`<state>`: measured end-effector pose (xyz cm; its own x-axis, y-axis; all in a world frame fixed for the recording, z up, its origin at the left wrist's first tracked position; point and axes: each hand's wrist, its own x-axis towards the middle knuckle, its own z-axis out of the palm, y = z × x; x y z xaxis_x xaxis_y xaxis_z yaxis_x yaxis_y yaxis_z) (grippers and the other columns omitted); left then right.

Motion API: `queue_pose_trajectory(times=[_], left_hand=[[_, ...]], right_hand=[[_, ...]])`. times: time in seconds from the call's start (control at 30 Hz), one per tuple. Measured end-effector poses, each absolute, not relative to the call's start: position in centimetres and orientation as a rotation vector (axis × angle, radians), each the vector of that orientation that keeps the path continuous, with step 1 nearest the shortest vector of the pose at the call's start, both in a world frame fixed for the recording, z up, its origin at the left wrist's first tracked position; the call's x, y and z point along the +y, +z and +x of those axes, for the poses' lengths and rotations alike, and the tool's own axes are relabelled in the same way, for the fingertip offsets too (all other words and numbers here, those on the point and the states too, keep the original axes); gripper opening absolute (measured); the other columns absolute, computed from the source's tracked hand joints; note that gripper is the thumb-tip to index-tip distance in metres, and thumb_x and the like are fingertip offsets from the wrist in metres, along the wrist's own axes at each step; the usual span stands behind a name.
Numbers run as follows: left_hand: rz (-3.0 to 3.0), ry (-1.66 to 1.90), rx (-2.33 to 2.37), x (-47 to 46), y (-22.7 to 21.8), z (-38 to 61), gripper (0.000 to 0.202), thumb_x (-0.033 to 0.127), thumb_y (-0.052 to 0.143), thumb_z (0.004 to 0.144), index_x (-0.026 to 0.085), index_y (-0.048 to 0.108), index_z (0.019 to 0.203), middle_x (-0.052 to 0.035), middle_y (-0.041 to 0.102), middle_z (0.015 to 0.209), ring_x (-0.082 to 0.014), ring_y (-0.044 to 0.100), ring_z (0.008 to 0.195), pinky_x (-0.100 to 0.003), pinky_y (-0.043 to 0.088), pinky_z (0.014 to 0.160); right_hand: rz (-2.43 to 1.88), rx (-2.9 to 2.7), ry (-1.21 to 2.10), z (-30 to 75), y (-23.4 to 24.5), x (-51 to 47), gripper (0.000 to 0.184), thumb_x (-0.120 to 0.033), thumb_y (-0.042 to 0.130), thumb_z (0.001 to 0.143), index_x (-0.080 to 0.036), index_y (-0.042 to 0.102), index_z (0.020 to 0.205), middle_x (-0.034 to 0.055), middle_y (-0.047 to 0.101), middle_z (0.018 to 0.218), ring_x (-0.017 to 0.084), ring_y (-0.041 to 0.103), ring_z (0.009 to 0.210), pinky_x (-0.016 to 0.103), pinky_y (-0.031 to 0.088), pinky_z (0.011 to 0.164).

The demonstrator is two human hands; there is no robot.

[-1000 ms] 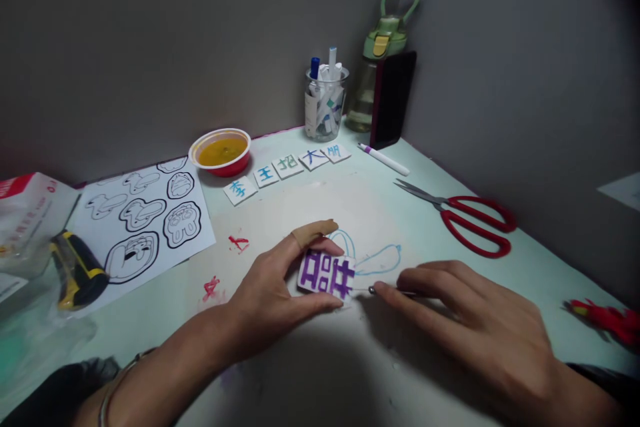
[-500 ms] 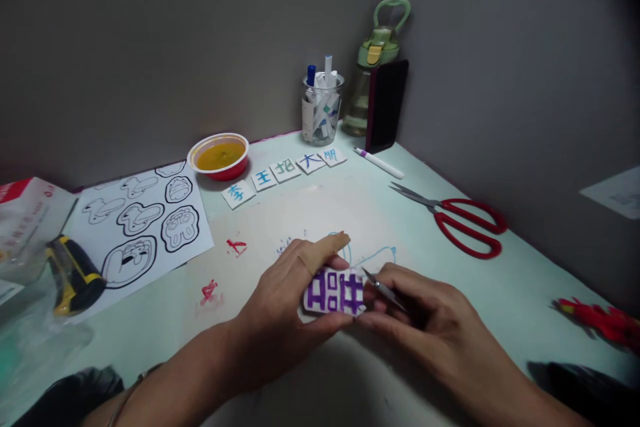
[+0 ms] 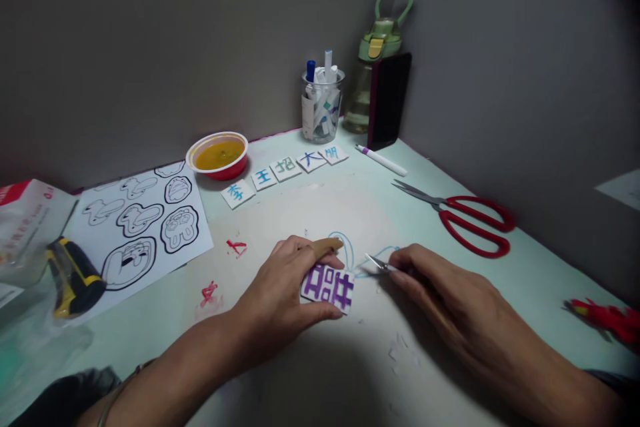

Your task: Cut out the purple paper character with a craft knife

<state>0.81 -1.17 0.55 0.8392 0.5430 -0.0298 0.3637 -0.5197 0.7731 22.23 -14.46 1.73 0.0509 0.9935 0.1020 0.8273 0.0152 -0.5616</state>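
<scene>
My left hand (image 3: 285,287) pinches a small white tile (image 3: 327,287) painted with purple strokes, fingers along its top edge and thumb at the lower edge. A tan wrap covers one of its fingers. To the right, my right hand (image 3: 435,287) is closed on a slim metal craft knife (image 3: 379,263), its bright pointed blade aimed left. A small gap lies between the blade and the tile. Most of the knife's handle is hidden in the palm. Tiny white scraps (image 3: 400,350) lie on the table below.
Several lettered tiles (image 3: 286,169) form a row behind, near a red-and-white bowl (image 3: 220,155) of yellow liquid. Red-handled scissors (image 3: 475,223) and a marker (image 3: 381,160) lie right. A jar of markers (image 3: 323,107), bottle (image 3: 359,97) and phone (image 3: 390,100) stand behind. A yellow-black cutter (image 3: 75,277) rests on printed drawings (image 3: 183,227).
My right hand has moved right with the craft knife, away from the tile. The tile has tilted slightly in my left hand, and scraps on the table have come into view.
</scene>
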Motion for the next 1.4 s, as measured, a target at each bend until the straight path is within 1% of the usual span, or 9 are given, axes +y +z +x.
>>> queue_pose_trajectory(times=[0.13,0.7,1.0,1.17,1.23,1.3,1.33,1.37,1.4], left_hand=[[2.155,0.275,0.664,-1.1,0.5,0.8,0.072,0.02,0.083,0.075,0.023,0.047,0.137,-0.0042,0.064,0.122,-0.0275,0.05,0.114,-0.043,0.039,0.1],[2.129,0.265,0.687,-1.0,0.5,0.9,0.068,0.021,0.084,0.074,0.026,0.052,0.134,-0.003,0.066,0.118,-0.0284,0.051,0.114,-0.043,0.041,0.1],[2.117,0.253,0.699,-1.1,0.8,1.0,0.067,0.018,0.083,0.074,0.025,0.052,0.133,-0.0036,0.066,0.117,-0.0285,0.051,0.113,-0.043,0.041,0.098],[2.057,0.315,0.65,-1.3,1.0,0.7,0.072,0.03,0.09,0.067,0.024,0.056,0.13,-0.0044,0.067,0.115,-0.0283,0.054,0.109,-0.044,0.043,0.098],[1.987,0.427,0.642,-1.4,1.0,0.5,0.064,0.033,0.086,0.072,0.024,0.057,0.128,-0.0047,0.067,0.113,-0.0267,0.057,0.108,-0.042,0.045,0.098],[1.916,0.576,0.685,-1.6,0.9,0.3,0.035,0.032,0.07,0.088,0.023,0.063,0.121,-0.0048,0.068,0.106,-0.0233,0.06,0.102,-0.039,0.047,0.094],[1.891,0.64,0.727,-1.7,0.9,0.2,0.023,0.031,0.059,0.094,0.022,0.066,0.115,-0.0047,0.068,0.1,-0.0209,0.061,0.093,-0.038,0.049,0.089],[1.863,0.694,0.779,-1.7,0.9,0.2,0.022,0.03,0.05,0.098,0.022,0.067,0.11,-0.0046,0.067,0.097,-0.0187,0.061,0.084,-0.036,0.05,0.083],[1.822,0.744,0.83,-1.7,0.9,0.1,0.025,0.029,0.045,0.1,0.022,0.067,0.112,-0.0043,0.067,0.095,-0.017,0.059,0.077,-0.035,0.05,0.078]], right_hand=[[-1.786,-1.958,0.422,22.2,1.5,-14.6,0.021,-0.031,0.044,0.103,-0.024,0.063,0.1,0.0046,0.063,0.091,0.016,0.062,0.073,0.028,0.047,0.063],[-1.808,-2.017,0.192,21.7,0.6,-14.5,0.02,-0.027,0.047,0.101,-0.023,0.067,0.101,0.0048,0.061,0.089,0.016,0.059,0.074,0.028,0.044,0.061],[-1.76,-1.964,0.339,21.4,0.6,-14.2,0.02,-0.026,0.047,0.102,-0.023,0.067,0.1,0.0046,0.061,0.089,0.016,0.059,0.076,0.028,0.045,0.063],[-1.712,-1.88,0.303,21.8,1.0,-14.5,0.016,-0.024,0.049,0.101,-0.023,0.064,0.108,0.0058,0.062,0.095,0.018,0.062,0.083,0.03,0.05,0.069],[-1.677,-1.863,0.258,22.2,1.1,-14.5,0.016,-0.025,0.05,0.101,-0.023,0.063,0.109,0.0063,0.063,0.097,0.018,0.064,0.084,0.029,0.052,0.069],[-1.679,-1.87,0.257,22.6,0.9,-14.4,0.016,-0.026,0.051,0.1,-0.023,0.063,0.11,0.0068,0.064,0.099,0.019,0.066,0.087,0.029,0.054,0.07],[-1.674,-1.884,0.26,22.7,0.8,-14.4,0.016,-0.027,0.051,0.1,-0.023,0.063,0.11,0.0065,0.065,0.099,0.019,0.067,0.088,0.029,0.055,0.07],[-1.67,-1.885,0.25,22.9,0.7,-14.3,0.016,-0.027,0.052,0.1,-0.023,0.063,0.111,0.0064,0.065,0.1,0.019,0.067,0.088,0.028,0.056,0.071],[-1.667,-1.893,0.253,23.0,0.5,-14.2,0.016,-0.028,0.052,0.099,-0.024,0.063,0.111,0.0064,0.066,0.1,0.019,0.068,0.089,0.028,0.057,0.071]])
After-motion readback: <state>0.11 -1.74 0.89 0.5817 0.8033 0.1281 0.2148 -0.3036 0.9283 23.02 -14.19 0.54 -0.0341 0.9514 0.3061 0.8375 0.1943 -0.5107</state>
